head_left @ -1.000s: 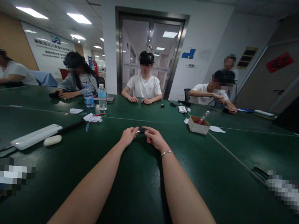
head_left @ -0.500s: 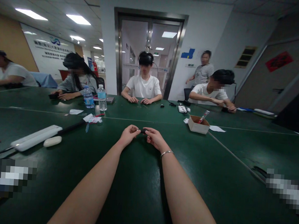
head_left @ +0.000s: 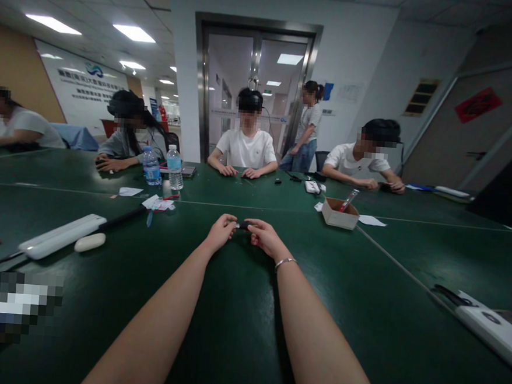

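Observation:
Over the green table, my two hands meet in front of me around a small black piece with a silver end. My right hand, with a bracelet at its wrist, pinches the black body between thumb and fingers. At the silver end, the fingertips of my left hand are closed in a pinch. The piece lies roughly level between them. It is too small to tell its exact kind, and fingers cover both of its ends.
An open cardboard box stands ahead to the right. Two water bottles and paper scraps are ahead left. A white power strip and a white oval case lie left. Several people sit across the table; a person stands behind.
My left hand has shifted slightly left, and more of the silver end shows between my hands. My right hand stays put. The standing person behind has moved left.

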{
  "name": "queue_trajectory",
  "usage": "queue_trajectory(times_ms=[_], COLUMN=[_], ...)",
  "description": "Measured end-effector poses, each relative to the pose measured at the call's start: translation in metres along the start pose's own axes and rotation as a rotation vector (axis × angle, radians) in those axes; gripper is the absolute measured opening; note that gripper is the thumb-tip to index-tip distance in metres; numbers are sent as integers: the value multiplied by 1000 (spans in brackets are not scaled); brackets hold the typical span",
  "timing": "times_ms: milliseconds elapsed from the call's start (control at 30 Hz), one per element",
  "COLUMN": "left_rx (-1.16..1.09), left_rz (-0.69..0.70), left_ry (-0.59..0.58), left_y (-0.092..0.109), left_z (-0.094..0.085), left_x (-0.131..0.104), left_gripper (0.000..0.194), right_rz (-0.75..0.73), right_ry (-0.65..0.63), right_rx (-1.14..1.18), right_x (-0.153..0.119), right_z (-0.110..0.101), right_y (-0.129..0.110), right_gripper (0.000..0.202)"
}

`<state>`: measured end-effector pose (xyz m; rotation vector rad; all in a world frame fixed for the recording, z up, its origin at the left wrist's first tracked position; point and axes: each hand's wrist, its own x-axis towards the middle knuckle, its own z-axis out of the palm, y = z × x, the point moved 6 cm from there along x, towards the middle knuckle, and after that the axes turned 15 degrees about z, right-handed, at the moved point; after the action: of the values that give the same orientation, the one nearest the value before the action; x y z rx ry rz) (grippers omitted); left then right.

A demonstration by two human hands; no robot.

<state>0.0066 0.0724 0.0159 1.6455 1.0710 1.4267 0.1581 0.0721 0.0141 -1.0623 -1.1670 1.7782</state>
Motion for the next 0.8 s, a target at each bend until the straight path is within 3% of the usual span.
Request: queue_trajectory(times_ms=[233, 333, 800], left_rx=[11, 33, -3], left_rz=[4, 44, 16], left_ry=[-50, -39, -29], left_y=[5, 7, 7], left_z=[6, 6, 3], left_x=[-4, -3, -4], left_gripper=[24, 31, 23], right_rz=[-2, 1, -9], right_ry=[1, 5, -28], right_rx=[-1, 5, -7], right_x=[0, 0, 2], right_z=[0, 0, 0], right_y=[1, 1, 2], right_gripper=[24, 24, 23])
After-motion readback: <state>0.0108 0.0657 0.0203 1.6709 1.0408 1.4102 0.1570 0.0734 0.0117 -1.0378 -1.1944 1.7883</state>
